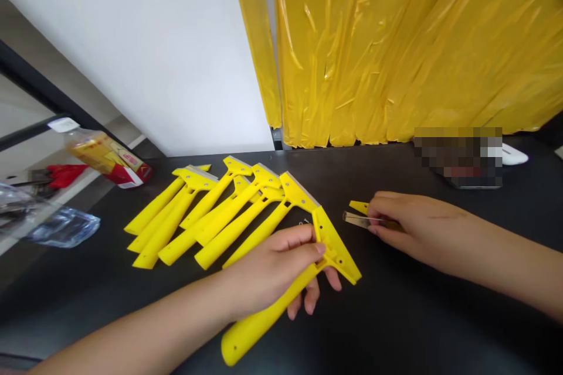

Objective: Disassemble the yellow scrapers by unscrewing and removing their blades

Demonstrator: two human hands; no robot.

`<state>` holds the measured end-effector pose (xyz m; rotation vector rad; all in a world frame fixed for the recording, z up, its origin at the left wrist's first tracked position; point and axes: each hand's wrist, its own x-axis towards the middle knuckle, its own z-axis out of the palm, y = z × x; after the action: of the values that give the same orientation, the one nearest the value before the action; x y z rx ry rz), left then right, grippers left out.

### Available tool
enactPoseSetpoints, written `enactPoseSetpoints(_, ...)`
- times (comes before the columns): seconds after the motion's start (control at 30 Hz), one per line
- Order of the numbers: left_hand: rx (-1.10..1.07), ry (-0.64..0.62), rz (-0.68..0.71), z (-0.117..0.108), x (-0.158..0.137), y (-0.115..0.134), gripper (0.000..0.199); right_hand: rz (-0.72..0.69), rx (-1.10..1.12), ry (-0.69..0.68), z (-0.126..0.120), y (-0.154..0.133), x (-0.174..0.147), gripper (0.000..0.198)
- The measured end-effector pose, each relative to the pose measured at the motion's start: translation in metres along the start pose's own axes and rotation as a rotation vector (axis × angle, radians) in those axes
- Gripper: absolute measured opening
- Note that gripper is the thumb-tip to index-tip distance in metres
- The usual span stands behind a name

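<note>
My left hand [281, 269] is closed around a yellow plastic scraper [272, 319] near its head. The scraper's handle points down and to the left, and small holes show in its wide head. To the right, my right hand [396, 217] pinches a thin metal blade [357, 220] that sticks out past the fingertips. Just behind that blade shows a small yellow plastic piece [359, 207]; whether the fingers hold it too I cannot tell. Several more yellow scrapers [211, 199], some with metal edges and screws showing, lie in a row left of my hands. Small screws [304, 222] lie by my left fingers.
A drink bottle [105, 155] lies tilted at the left, near a clear plastic bottle [65, 225]. Yellow plastic sheeting [396, 47] and a white panel [176, 41] stand behind the black table [396, 316]. A white object [514, 154] sits at the back right beside a blurred-out patch.
</note>
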<state>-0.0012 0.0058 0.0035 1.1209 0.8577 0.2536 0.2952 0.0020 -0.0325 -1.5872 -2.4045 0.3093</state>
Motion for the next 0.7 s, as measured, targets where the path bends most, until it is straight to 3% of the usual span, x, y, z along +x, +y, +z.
enactPoseSetpoints(0.23,0.001,-0.022,-0.013,-0.001,0.002,0.001,0.025,0.006,-0.034,0.042,0.003,0.000,-0.006,0.016)
enactPoseSetpoints(0.53,0.011,-0.027,-0.011,0.000,0.001,-0.002,0.027,-0.094,-0.003,0.035,-0.012,-0.003,-0.016,0.006)
enactPoseSetpoints(0.7,0.014,-0.031,-0.010,-0.001,0.001,-0.003,0.027,-0.086,-0.010,0.078,-0.007,-0.002,-0.016,0.022)
